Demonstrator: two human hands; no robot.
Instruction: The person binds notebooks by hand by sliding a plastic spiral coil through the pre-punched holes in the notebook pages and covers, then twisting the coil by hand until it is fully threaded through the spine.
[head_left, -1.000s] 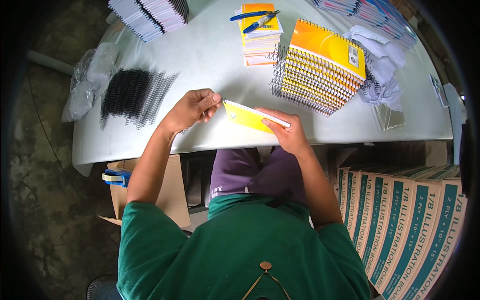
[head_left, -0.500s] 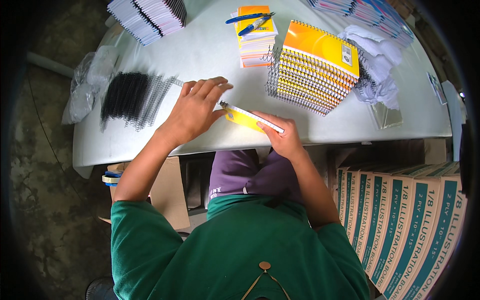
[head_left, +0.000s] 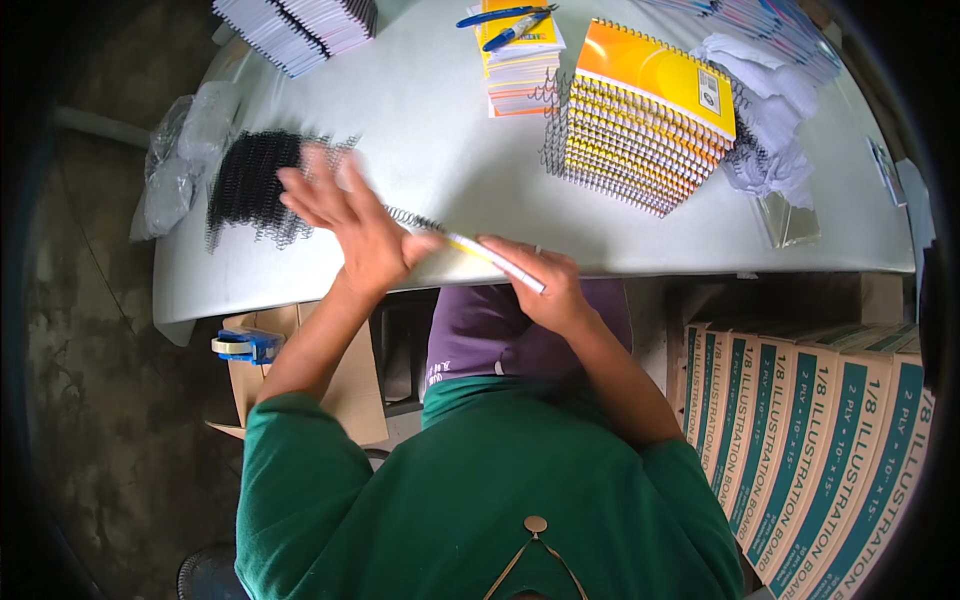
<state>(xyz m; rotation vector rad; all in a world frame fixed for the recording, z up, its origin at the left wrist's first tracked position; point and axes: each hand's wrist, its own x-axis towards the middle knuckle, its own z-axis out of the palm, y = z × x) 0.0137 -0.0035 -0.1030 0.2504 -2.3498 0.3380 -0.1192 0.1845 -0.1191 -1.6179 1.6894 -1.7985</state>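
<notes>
My right hand (head_left: pixel 545 285) is closed around a small yellow-covered notebook (head_left: pixel 482 254), tilted so mostly its white page edge shows. A dark spiral coil (head_left: pixel 412 217) sticks out from the notebook's left end. Beside it, my left hand (head_left: pixel 358 220) has its fingers spread and smeared by motion, the thumb close to where coil and notebook meet. Whether that thumb touches the notebook I cannot tell. Behind my left fingers lies a heap of black spiral coils (head_left: pixel 255 185) on the table.
A tall stack of coil-bound yellow notebooks (head_left: pixel 650 120) stands at right. Left of it, blue-handled pliers (head_left: pixel 518 30) lie on a pile of unbound booklets (head_left: pixel 522 85). Plastic bags (head_left: pixel 185 160) sit at the table's (head_left: pixel 300 290) left edge. Cartons (head_left: pixel 800 430) and a tape dispenser (head_left: pixel 248 346) are below.
My left hand has opened wide, its fingers now spread and pointing up and left. The notebook has turned more edge-on, and a length of coil now shows beyond its left end.
</notes>
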